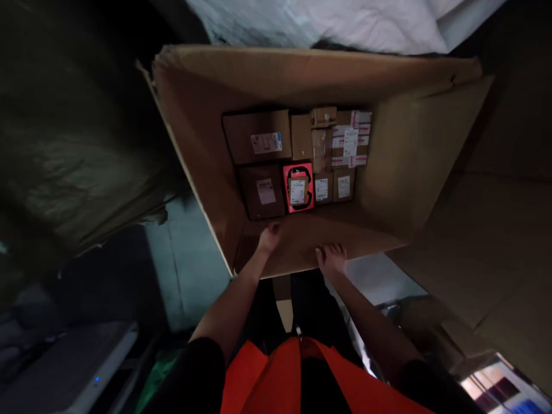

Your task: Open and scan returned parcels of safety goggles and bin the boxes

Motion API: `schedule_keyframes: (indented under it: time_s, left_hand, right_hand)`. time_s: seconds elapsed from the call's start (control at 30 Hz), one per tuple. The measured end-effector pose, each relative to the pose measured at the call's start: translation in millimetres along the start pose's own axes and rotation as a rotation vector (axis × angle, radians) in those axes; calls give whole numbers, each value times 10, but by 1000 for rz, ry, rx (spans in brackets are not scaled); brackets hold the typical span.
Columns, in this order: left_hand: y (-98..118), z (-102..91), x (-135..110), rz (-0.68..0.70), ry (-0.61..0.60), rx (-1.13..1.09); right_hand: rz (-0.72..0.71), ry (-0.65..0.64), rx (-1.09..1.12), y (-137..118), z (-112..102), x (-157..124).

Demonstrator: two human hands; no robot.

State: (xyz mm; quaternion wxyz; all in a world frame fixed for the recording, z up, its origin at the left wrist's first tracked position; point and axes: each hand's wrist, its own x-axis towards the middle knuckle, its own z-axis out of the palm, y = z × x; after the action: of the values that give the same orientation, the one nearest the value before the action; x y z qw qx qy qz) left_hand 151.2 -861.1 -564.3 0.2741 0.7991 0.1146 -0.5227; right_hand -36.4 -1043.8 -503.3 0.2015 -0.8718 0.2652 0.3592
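A large open cardboard box (375,230) stands in front of me, with several smaller parcels on its floor. My left hand (270,237) reaches inside over the near wall, fingers curled, close to a brown carton (254,198) with a white label. Whether anything is in its fingers is hidden. Over the same wall, my right hand (332,259) lies with fingers stretched out on the inner cardboard. A red-and-black package (309,195) with a white label sits beside the brown carton. Two small labelled boxes, a left one (321,194) and a right one (344,192), continue that row.
Behind them are a wide labelled carton (241,138), a narrow box (301,138) and a white-and-pink taped parcel (340,150). White sheeting (328,23) lies beyond the far wall. Dark green wrapping (86,144) is at left, and large cardboard (495,247) at right.
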Motion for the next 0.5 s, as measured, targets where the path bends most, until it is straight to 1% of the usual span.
schedule_keyframes:
  time_s: [0.13, 0.23, 0.3, 0.4, 0.5]
  left_hand:
    - [-153, -107, 145, -29, -58, 62]
    - [-258, -216, 236, -46, -56, 60]
    - [-304, -275, 285, -52, -33, 44]
    - [-306, -323, 358, -64, 13, 31]
    - [-204, -318, 453, -70, 51, 46]
  right_hand:
    - [64, -39, -22, -8, 45, -100]
    - [73, -85, -40, 4, 37, -129]
    - [76, -134, -49, 6, 33, -128]
    - [85, -182, -41, -7, 41, -108]
    - [89, -218, -23, -39, 43, -64]
